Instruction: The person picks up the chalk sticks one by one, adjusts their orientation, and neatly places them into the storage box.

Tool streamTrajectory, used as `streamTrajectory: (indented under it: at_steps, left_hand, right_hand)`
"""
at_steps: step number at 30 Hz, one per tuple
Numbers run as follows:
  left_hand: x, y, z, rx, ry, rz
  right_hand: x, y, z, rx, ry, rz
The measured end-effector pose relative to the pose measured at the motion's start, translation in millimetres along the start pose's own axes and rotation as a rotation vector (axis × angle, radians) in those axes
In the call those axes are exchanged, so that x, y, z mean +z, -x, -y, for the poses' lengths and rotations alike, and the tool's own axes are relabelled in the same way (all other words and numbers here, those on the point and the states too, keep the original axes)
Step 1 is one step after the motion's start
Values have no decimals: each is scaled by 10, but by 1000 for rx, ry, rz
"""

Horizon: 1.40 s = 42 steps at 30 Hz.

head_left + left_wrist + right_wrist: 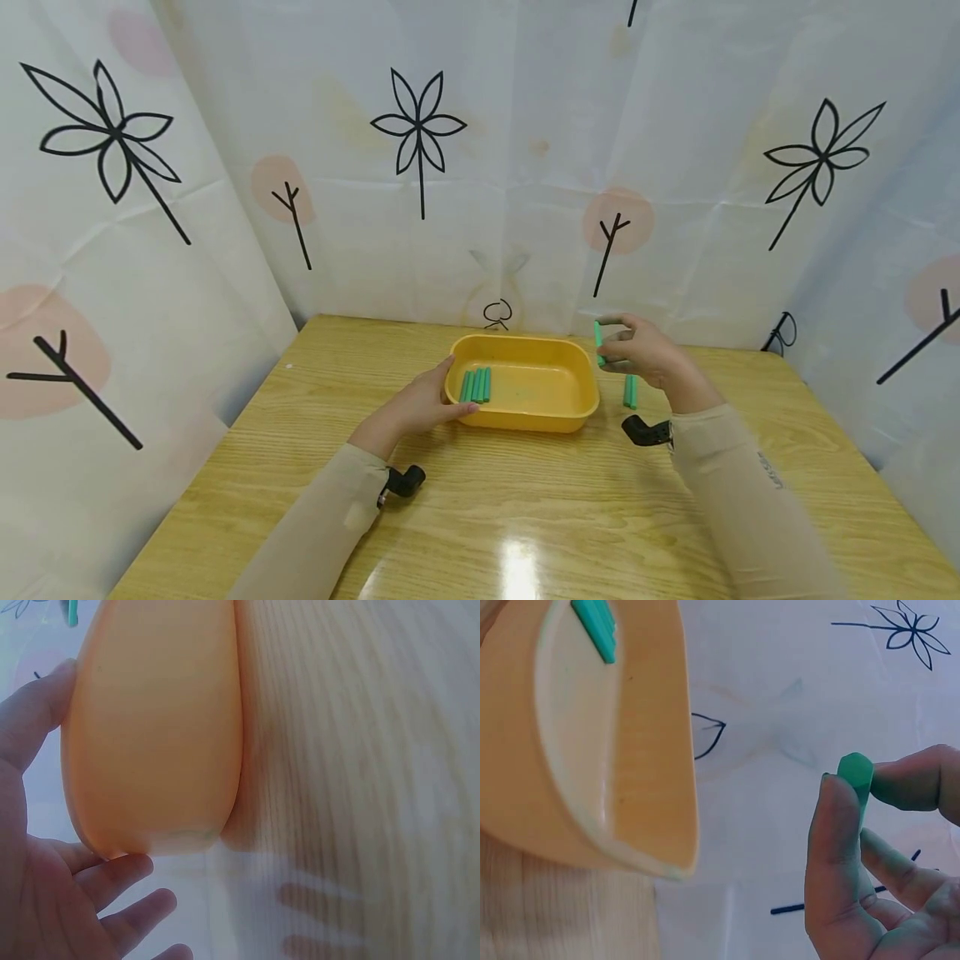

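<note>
Fingers of the right hand (645,348) pinch a green stick (597,337); the left hand (422,402) grips a yellow tub (536,422) whose sticks (480,386) only the left wrist view hides.

From where I operate, I see a pale wood-grained bench (480,492), glossy enough to throw back a bright patch of light (519,571) at its near side. Toward the far edge, a yellow tub (525,422) sits on it, and just right of that I see two green sticks (627,392) lying side by side.
</note>
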<state>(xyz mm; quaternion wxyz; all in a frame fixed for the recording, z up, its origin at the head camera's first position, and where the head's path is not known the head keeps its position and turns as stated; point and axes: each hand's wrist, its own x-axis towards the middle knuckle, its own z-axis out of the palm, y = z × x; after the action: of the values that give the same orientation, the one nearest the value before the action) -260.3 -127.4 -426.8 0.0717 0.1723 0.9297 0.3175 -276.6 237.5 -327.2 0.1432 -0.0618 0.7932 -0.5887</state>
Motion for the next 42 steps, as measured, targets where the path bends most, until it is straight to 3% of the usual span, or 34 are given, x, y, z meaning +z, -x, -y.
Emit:
streamTrajectory:
  at_steps: [13, 42]
  left_hand:
    - [0, -3, -8, -7, -8, -1]
    - [0, -5, -4, -7, 19, 7]
  right_hand:
    - [346, -202, 24, -10, -97, 35]
    - [1109, -685, -269, 163, -184, 7]
